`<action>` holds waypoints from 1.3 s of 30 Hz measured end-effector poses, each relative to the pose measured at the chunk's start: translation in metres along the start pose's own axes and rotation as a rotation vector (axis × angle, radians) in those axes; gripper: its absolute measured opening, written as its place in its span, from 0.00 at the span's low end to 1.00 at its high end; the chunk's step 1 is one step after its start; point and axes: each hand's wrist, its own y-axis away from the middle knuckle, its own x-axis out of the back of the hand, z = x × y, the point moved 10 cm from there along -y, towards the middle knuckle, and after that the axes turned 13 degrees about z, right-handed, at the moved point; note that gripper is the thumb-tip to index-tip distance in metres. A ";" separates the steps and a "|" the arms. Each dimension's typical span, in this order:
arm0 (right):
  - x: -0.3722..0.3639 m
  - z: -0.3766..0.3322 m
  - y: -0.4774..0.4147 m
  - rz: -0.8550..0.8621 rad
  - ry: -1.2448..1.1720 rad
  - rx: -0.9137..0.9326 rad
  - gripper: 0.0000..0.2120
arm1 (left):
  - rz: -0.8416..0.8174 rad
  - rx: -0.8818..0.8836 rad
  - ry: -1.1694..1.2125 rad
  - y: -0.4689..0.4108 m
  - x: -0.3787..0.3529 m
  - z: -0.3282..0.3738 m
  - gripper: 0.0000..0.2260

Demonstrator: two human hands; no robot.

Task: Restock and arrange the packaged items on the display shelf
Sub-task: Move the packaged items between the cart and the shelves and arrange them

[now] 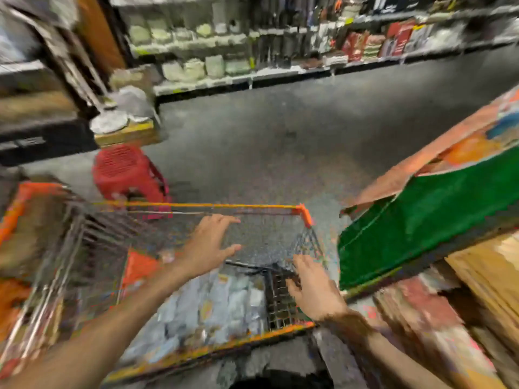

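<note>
Fetching stock. My left hand and right hand both hang wide and empty over the orange-rimmed wire shopping cart. The pale blue-grey packaged items lie heaped in its near left half. Next: reach down, grip one packet, turn toward the blurred shelf goods at right.

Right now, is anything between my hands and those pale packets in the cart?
Nothing visible. Both the left hand and the right hand are spread open above the cart, and the pale packets lie uncovered on its floor just below them. The picture is blurred, so small obstacles could be missed.
</note>
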 end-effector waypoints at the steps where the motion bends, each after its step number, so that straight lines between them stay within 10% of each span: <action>1: -0.034 -0.016 -0.003 -0.087 -0.011 -0.001 0.21 | -0.040 0.155 0.013 0.026 -0.005 -0.051 0.32; 12: -0.240 -0.108 -0.013 -0.546 -0.178 -0.310 0.20 | -0.177 0.881 0.088 0.183 -0.069 -0.292 0.37; 26: -0.331 -0.158 -0.014 -0.552 -0.257 -0.587 0.36 | -0.266 0.458 -0.420 0.171 -0.091 -0.280 0.28; 39: -0.307 -0.137 -0.038 -0.383 -0.501 -0.695 0.20 | -0.055 0.633 0.205 0.163 -0.074 -0.293 0.28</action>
